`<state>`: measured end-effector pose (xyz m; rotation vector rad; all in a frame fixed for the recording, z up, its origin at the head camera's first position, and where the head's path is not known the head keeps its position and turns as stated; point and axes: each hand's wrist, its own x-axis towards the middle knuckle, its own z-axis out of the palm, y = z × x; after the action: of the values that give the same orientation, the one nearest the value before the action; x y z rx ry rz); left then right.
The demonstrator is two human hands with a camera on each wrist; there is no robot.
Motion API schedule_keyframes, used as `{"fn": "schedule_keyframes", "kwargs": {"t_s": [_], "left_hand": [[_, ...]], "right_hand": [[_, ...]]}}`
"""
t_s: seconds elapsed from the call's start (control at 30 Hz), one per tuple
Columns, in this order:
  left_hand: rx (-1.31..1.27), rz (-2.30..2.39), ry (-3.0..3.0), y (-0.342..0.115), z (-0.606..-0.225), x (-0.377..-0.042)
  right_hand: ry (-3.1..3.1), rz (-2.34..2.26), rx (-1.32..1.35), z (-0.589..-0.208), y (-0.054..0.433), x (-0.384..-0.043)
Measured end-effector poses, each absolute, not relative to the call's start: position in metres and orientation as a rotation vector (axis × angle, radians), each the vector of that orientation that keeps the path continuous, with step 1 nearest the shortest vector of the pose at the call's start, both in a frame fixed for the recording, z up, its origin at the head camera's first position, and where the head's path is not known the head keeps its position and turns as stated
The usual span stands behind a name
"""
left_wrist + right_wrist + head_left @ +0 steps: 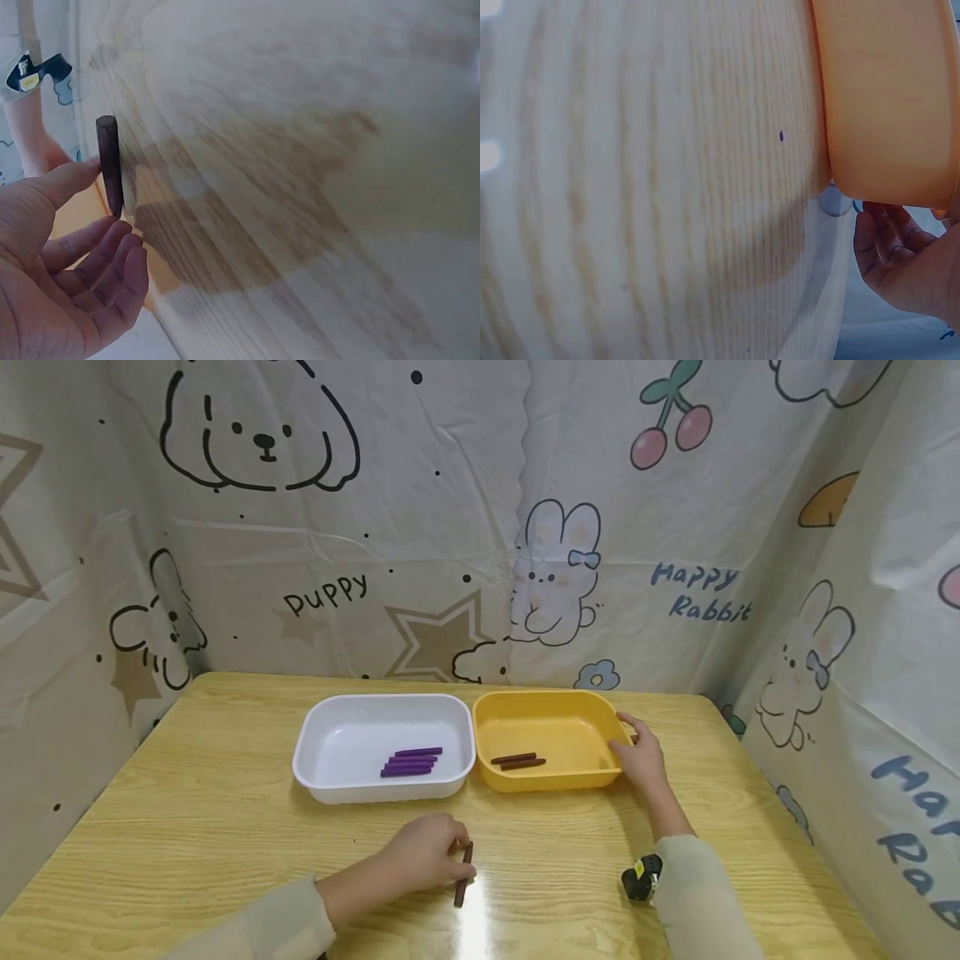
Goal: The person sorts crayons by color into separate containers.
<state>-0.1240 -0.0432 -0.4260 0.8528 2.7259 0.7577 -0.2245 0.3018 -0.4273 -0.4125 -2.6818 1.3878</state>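
Note:
In front of the two trays, my left hand [422, 856] is low over the table with a dark brown crayon [110, 166] between thumb and index finger. The thumb lies along the crayon's side and the index fingertip is at its lower end in the left wrist view. My right hand [641, 758] grips the right end of the yellow tray [551, 782], thumb over the rim and fingers along the outer wall. Two brown crayons [522, 764] lie inside that tray near its front left corner.
A white tray [384, 791] stands directly left of the yellow one, holding several purple crayons [408, 769]. Both trays are toward the back of the wooden table [225, 827]. A printed cloth [450, 527] hangs behind and at the sides. A black camera [642, 877] is on the right wrist.

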Motion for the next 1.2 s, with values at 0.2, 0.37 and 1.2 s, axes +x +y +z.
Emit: {"fn": "schedule_keyframes", "kwargs": {"t_s": [0.2,0.37,1.2], "left_hand": [[0.899,0.71,2.715,-0.039,-0.424,-0.122],[0.954,0.684,2.718,-0.037,-0.425,-0.122],[0.907,0.987,2.5,-0.04,-0.426,-0.134]], "right_hand": [[-2.685,1.379,-0.418,-0.427,0.302,-0.225],[-2.687,1.376,-0.416,-0.428,0.302,-0.225],[-2.672,1.401,-0.405,-0.426,0.301,-0.225]]}}
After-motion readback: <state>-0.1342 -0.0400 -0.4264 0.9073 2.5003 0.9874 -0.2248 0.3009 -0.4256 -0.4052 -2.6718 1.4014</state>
